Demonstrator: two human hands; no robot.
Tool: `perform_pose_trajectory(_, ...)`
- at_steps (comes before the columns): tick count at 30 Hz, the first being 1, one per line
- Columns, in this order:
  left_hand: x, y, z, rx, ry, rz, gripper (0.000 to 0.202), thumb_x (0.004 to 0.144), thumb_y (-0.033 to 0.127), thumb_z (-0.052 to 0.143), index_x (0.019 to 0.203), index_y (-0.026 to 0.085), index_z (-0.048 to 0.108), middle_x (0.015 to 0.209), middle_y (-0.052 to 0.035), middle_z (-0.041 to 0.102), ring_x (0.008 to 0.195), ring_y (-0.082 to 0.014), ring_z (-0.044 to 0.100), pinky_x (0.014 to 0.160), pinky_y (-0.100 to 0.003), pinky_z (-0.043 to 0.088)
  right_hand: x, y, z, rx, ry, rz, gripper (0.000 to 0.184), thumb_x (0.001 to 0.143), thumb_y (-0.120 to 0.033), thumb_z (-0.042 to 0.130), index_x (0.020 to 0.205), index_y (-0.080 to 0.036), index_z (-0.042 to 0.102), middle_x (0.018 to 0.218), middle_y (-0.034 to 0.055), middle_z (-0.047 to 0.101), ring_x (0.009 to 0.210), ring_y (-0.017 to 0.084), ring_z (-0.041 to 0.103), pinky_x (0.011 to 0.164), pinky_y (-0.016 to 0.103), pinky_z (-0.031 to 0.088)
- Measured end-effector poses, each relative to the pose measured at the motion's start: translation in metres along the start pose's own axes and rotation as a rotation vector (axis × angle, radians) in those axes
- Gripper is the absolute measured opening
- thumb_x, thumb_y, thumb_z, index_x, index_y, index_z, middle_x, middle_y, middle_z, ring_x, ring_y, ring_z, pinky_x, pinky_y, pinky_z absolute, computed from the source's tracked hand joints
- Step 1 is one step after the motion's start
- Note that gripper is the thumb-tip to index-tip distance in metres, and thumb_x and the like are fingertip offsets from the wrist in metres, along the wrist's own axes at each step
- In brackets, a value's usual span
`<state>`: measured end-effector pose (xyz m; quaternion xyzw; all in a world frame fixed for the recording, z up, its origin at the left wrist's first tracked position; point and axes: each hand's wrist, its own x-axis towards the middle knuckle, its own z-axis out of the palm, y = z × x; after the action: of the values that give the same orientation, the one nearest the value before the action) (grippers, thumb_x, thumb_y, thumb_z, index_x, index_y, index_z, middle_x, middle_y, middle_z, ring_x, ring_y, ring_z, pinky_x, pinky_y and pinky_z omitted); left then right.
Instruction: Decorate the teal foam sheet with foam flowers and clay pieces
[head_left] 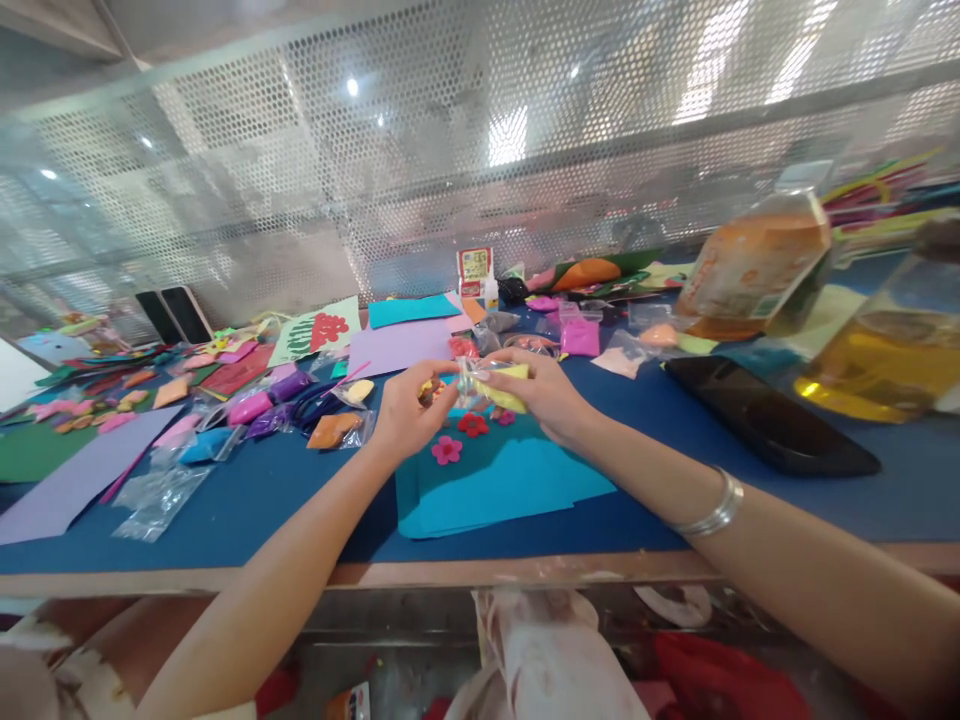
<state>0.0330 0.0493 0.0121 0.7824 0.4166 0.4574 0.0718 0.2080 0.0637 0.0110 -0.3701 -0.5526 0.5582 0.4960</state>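
Observation:
My right hand is closed around a small clear bag of yellow modelling clay, above the bright blue paper. At the left end of that bag, the fingers of my left hand pinch its clear plastic. Below my hands, a pink flower and a red flower rest on the blue paper. A second pink flower is partly hidden beside my right hand.
Bags of orange clay and purple clay lie left. A black phone, an orange-filled bottle and a yellow-filled bottle are right. Behind are lilac paper and a perforated metal panel.

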Motion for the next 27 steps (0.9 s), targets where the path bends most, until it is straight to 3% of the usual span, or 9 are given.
perform_pose_trajectory(8,-0.001,0.002,0.006,0.033,-0.188,0.043,0.026,0.080,0.023,0.052,0.102,0.015,0.063,0.075,-0.0016,0.067,0.064,-0.0120,0.060,0.062,-0.022,0.046,0.000,-0.003,-0.005,-0.109,-0.021,-0.096,0.038,0.054,-0.036,0.073,0.084,-0.015,0.061,0.070,-0.0006,0.060,0.054,0.010,0.054,0.046,0.021,0.041)
perform_pose_trajectory(12,-0.002,-0.001,0.008,0.097,-0.152,0.097,0.021,0.079,0.025,0.053,0.095,0.018,0.065,0.086,-0.0035,0.069,0.075,-0.0153,0.063,0.069,-0.024,0.047,-0.002,-0.003,-0.003,-0.128,-0.113,-0.068,0.043,0.056,-0.037,0.073,0.090,-0.015,0.059,0.068,-0.0008,0.059,0.056,0.010,0.055,0.050,0.022,0.043)
perform_pose_trajectory(14,-0.002,-0.003,0.008,0.143,-0.125,0.112,0.019,0.080,0.027,0.052,0.092,0.019,0.064,0.082,-0.0031,0.069,0.073,-0.0155,0.063,0.068,-0.025,0.047,-0.001,-0.002,-0.003,-0.157,-0.118,-0.097,0.042,0.057,-0.037,0.072,0.091,-0.014,0.060,0.071,0.0000,0.060,0.058,0.011,0.055,0.052,0.023,0.044)
perform_pose_trajectory(18,0.000,-0.014,0.006,0.178,-0.087,0.048,0.015,0.080,0.028,0.052,0.083,0.017,0.061,0.062,0.0008,0.063,0.055,-0.0117,0.058,0.055,-0.021,0.043,0.012,0.003,-0.013,-0.202,-0.027,-0.146,0.038,0.055,-0.035,0.074,0.084,-0.014,0.062,0.072,0.0010,0.060,0.057,0.011,0.055,0.053,0.025,0.047)
perform_pose_trajectory(21,0.002,-0.022,0.002,0.174,-0.045,-0.016,0.017,0.081,0.030,0.052,0.081,0.016,0.060,0.058,0.0017,0.060,0.048,-0.0096,0.053,0.050,-0.020,0.039,0.021,0.004,-0.022,-0.158,0.062,-0.108,0.038,0.053,-0.035,0.075,0.084,-0.016,0.061,0.069,0.0006,0.060,0.056,0.014,0.057,0.050,0.029,0.049)
perform_pose_trajectory(27,0.000,-0.012,0.005,0.145,-0.014,0.089,0.020,0.081,0.029,0.051,0.090,0.017,0.064,0.073,-0.0020,0.067,0.062,-0.0117,0.060,0.059,-0.021,0.044,0.014,0.002,-0.015,-0.151,-0.038,-0.085,0.036,0.054,-0.033,0.074,0.083,-0.015,0.062,0.077,0.0015,0.063,0.061,0.012,0.058,0.055,0.026,0.049)
